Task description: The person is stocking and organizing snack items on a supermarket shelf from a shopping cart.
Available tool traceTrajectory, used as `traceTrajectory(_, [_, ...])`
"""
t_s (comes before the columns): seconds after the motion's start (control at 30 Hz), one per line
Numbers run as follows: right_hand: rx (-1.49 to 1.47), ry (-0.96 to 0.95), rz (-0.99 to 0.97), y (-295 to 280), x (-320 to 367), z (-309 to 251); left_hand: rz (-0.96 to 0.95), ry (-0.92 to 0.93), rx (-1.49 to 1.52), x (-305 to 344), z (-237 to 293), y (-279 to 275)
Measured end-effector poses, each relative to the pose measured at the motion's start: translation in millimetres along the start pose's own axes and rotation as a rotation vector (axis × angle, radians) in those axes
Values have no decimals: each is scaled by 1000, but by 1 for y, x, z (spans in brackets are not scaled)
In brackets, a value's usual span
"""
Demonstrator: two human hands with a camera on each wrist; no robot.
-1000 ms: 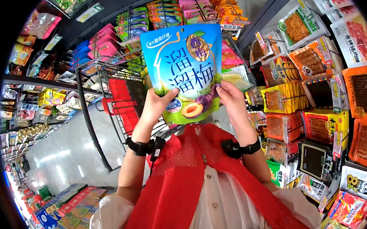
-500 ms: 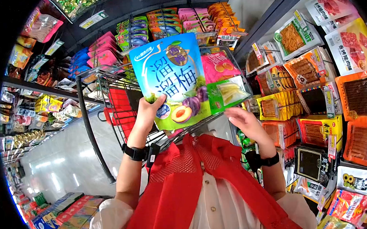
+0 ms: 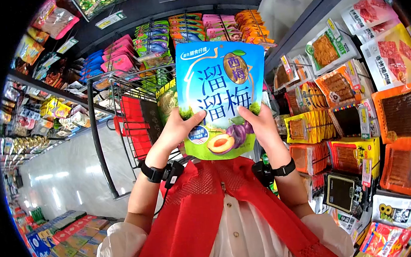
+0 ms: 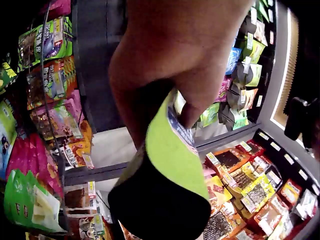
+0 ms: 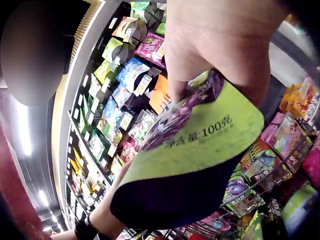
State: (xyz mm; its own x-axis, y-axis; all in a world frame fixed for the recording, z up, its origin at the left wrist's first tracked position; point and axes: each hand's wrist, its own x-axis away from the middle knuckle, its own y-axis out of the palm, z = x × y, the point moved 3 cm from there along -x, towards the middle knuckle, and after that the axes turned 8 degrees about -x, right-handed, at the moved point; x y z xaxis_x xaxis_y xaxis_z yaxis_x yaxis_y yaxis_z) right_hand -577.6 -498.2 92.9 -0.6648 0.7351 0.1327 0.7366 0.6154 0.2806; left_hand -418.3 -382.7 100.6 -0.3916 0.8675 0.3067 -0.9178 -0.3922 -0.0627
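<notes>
A blue and green pouch (image 3: 222, 99) with plum pictures is held upright by its two sides, front face up toward the head camera. The left hand (image 3: 179, 127) grips its left edge, thumb on the front. On the opposite edge the right hand (image 3: 260, 125) pinches it the same way. The left wrist view shows the pouch's green lower part (image 4: 172, 150) between thumb and fingers of the left hand (image 4: 170, 65). In the right wrist view the right hand (image 5: 220, 50) holds the pouch (image 5: 200, 135) near its printed bottom edge; the fingers behind are hidden.
Behind the pouch stands a wire shopping cart (image 3: 94, 135) holding a red item (image 3: 134, 126) and a green packet (image 3: 167, 100). Hanging snack packs (image 3: 353, 152) line the right side; more packs (image 3: 187, 28) hang at the back. Stacked boxes (image 3: 71, 240) lie at lower left.
The right hand let go of the pouch's side by the middle frame and now grips it again. The pouch swung left and tilted, then came back upright, slightly right and lower.
</notes>
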Motion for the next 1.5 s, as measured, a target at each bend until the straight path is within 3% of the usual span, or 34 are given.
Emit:
traceTrajectory(0.13, [-33,-10,-54,-6,-1,-5,46,46,63,5,3,10])
traceTrajectory(0.2, [-51,-32,-74,-8,3,-14,49,-22,57,7,4,16])
traceTrajectory(0.37, [-8,-57,-107,-34,2,-15,88,128,79,11,21,39])
traceTrajectory(0.57, [75,-118,-177,-61,7,-26,160,166,145,9,22,69])
traceTrajectory(0.67, [108,-45,-203,-72,14,-29,202,195,162,4,16,83])
traceTrajectory(0.8, [-31,-47,-175,-91,23,-28,289,204,242,1,17,102])
traceTrajectory(0.87, [-22,86,-226,-117,29,-13,255,196,322,-4,24,119])
traceTrajectory(0.9, [-25,63,-113,-140,28,-3,175,206,304,-5,30,132])
traceTrajectory(0.93, [-132,3,-52,-130,38,-31,98,219,285,-5,37,144])
traceTrajectory(1.03, [-110,-30,183,-181,37,-33,-208,289,-52,-7,45,179])
traceTrajectory(1.07, [-161,-24,176,-185,37,-38,-277,338,-99,-12,36,192])
traceTrajectory(1.1, [-166,-22,195,-186,38,-41,-360,319,-147,-18,23,202])
traceTrajectory(1.13, [-173,-19,218,-185,39,-46,-442,166,-54,-14,18,207])
traceTrajectory(1.23, [-81,30,245,-188,32,-32,-436,62,160,-7,13,201])
traceTrajectory(1.33, [-79,72,85,-174,21,-11,-270,-135,411,-15,-24,174])
traceTrajectory(1.4, [106,100,59,-161,7,13,-241,-283,513,-17,-54,155])
traceTrajectory(1.47, [69,146,-49,-144,-11,42,-170,-303,505,-18,-79,137])
traceTrajectory(1.5, [84,263,-66,-139,-21,60,-161,-334,557,-19,-93,127])
